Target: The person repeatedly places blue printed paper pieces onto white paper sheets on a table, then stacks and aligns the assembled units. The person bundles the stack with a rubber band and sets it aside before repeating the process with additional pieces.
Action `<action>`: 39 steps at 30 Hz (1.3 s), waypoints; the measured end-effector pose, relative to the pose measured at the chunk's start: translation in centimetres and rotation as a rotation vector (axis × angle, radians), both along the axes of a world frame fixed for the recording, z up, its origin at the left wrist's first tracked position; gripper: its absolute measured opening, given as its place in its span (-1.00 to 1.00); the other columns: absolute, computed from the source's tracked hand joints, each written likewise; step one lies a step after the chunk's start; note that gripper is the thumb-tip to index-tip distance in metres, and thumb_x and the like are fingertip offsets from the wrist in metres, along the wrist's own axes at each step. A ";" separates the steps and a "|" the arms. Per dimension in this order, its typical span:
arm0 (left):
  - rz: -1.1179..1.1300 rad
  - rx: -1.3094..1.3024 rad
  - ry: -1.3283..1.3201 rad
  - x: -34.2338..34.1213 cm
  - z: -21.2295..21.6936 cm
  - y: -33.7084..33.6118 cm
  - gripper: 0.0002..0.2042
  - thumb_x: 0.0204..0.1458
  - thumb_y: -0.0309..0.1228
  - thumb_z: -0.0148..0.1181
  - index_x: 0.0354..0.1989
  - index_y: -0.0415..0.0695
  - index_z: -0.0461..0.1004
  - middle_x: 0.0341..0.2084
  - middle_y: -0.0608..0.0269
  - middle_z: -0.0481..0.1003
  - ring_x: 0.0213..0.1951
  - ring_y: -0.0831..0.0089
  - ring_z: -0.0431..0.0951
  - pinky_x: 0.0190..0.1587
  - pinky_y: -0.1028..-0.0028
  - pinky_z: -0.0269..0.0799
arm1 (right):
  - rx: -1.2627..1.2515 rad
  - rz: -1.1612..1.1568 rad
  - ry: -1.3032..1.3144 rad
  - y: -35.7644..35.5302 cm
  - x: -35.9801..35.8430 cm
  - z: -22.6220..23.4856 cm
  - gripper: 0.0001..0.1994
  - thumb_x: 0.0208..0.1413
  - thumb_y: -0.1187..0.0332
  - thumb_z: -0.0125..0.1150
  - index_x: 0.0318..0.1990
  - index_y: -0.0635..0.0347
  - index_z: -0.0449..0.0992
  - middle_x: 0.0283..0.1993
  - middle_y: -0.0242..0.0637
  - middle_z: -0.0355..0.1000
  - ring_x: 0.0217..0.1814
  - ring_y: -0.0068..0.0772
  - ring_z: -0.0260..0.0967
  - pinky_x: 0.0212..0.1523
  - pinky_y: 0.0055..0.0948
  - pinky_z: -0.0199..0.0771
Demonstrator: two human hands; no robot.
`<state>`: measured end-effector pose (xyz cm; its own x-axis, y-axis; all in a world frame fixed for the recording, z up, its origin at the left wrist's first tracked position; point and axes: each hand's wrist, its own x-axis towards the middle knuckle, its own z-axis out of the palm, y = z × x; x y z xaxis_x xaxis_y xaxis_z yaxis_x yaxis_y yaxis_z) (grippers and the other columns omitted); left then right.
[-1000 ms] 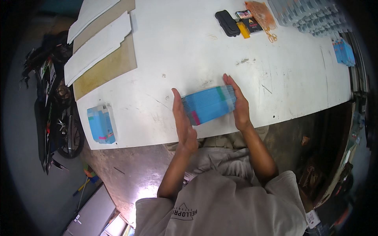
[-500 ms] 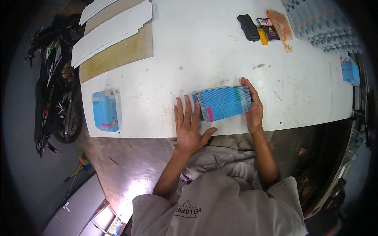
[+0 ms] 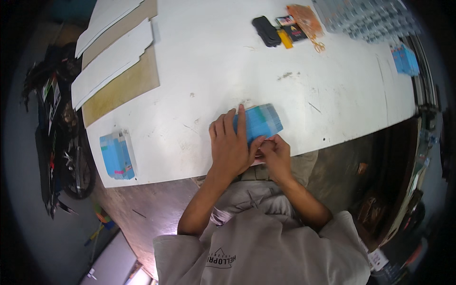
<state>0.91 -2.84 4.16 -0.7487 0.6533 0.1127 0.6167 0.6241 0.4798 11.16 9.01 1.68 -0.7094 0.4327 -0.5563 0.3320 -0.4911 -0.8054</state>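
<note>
A tight stack of blue card pieces (image 3: 266,119) lies on the white table in front of me, close to its near edge. My left hand (image 3: 231,146) is laid over the left end of the stack, fingers reaching across the top and thumb at the near side, gripping it. My right hand (image 3: 279,156) is closed in a pinch at the stack's near edge, beside my left thumb. Whatever sits between its fingertips is hidden. A green stripe shows on the stack; my left hand covers its left part.
Another blue stack (image 3: 113,154) stands at the table's left. White and brown boards (image 3: 126,83) lie far left. A black case (image 3: 266,31), yellow lighter (image 3: 285,39), dark pack (image 3: 297,32) and orange bag (image 3: 305,20) lie at the back. Grey nested pieces (image 3: 365,19) and blue bundles (image 3: 404,59) are far right.
My left hand has slid onto the stack from its left side. The right hand has left the stack's right end and come to its near edge, fingers now pinched. The view has shifted.
</note>
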 end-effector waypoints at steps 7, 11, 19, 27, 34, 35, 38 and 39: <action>0.007 -0.044 0.071 0.3 -0.2 0.2 -0.15 0.21 0.00 0.29 0.48 -0.39 0.15 0.21 -0.24 0.30 0.19 -0.14 0.30 0.24 -0.08 0.17 | -0.157 -0.195 0.172 -1.4 0.8 -2.3 -0.90 0.35 0.48 0.16 -0.08 0.32 0.48 -0.18 -0.19 0.57 -0.25 -0.44 0.57 -0.33 -0.46 0.58; 0.003 -0.092 0.106 0.2 -0.6 -0.1 -0.12 0.17 0.04 0.32 0.47 -0.38 0.17 0.19 -0.22 0.32 0.18 -0.09 0.31 0.22 -0.06 0.19 | -0.662 -0.268 0.246 -0.3 1.1 -1.4 -0.89 0.40 0.42 0.12 -0.10 0.29 0.46 -0.19 -0.25 0.53 -0.35 -0.57 0.39 -0.43 -0.54 0.29; -0.033 -0.118 0.115 0.0 -0.3 0.0 -0.13 0.19 0.03 0.33 0.46 -0.36 0.14 0.16 -0.29 0.31 0.16 -0.16 0.32 0.22 -0.06 0.22 | -0.566 -0.343 0.249 -1.1 0.5 -1.7 -0.84 0.47 0.38 0.07 -0.10 0.34 0.44 -0.21 -0.20 0.50 -0.41 -0.56 0.32 -0.49 -0.51 0.32; -0.021 -0.097 0.146 -0.2 -0.7 -0.3 -0.18 0.18 0.06 0.35 0.39 -0.36 0.25 0.11 -0.18 0.33 0.11 -0.08 0.33 0.17 0.00 0.23 | -0.388 -0.439 0.134 -0.4 -0.8 -1.0 -0.88 0.42 0.47 0.07 -0.12 0.40 0.42 -0.25 -0.08 0.52 -0.53 -0.45 0.40 -0.59 -0.36 0.53; -0.007 -0.061 0.142 0.0 -0.8 -0.1 -0.19 0.17 0.06 0.36 0.37 -0.35 0.27 0.10 -0.17 0.34 0.10 -0.08 0.33 0.15 0.00 0.22 | -0.321 -0.396 0.081 0.0 -0.3 -0.3 -0.84 0.45 0.41 0.10 -0.12 0.39 0.40 -0.26 -0.13 0.52 -0.56 -0.48 0.40 -0.60 -0.36 0.56; -0.005 -0.056 0.146 0.0 -0.8 -0.1 -0.19 0.17 0.06 0.36 0.37 -0.35 0.27 0.09 -0.17 0.34 0.10 -0.08 0.33 0.15 0.00 0.22 | -0.308 -0.380 0.078 -0.2 0.0 -0.3 -0.83 0.45 0.41 0.09 -0.12 0.39 0.40 -0.26 -0.13 0.52 -0.57 -0.48 0.40 -0.61 -0.37 0.56; 0.003 -0.053 0.158 0.0 -0.8 0.0 -0.19 0.16 0.06 0.36 0.37 -0.35 0.28 0.09 -0.17 0.34 0.10 -0.07 0.33 0.15 0.00 0.22 | -0.302 -0.353 0.045 -0.5 0.5 0.1 -0.85 0.46 0.45 0.01 -0.11 0.43 0.36 -0.24 -0.05 0.50 -0.60 -0.43 0.41 -0.65 -0.37 0.55; 0.007 -0.054 0.162 0.1 -0.8 0.1 -0.19 0.16 0.06 0.37 0.36 -0.35 0.28 0.09 -0.16 0.34 0.10 -0.07 0.33 0.15 0.00 0.22 | -0.289 -0.350 0.058 -0.8 0.6 0.1 -0.85 0.46 0.45 0.01 -0.11 0.43 0.36 -0.24 -0.06 0.50 -0.60 -0.44 0.41 -0.65 -0.37 0.55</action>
<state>0.98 -2.78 3.33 -0.7281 0.6566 0.1969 0.6788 0.6507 0.3402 11.81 8.23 1.78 -0.5818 0.4851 -0.6528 0.0643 -0.7727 -0.6315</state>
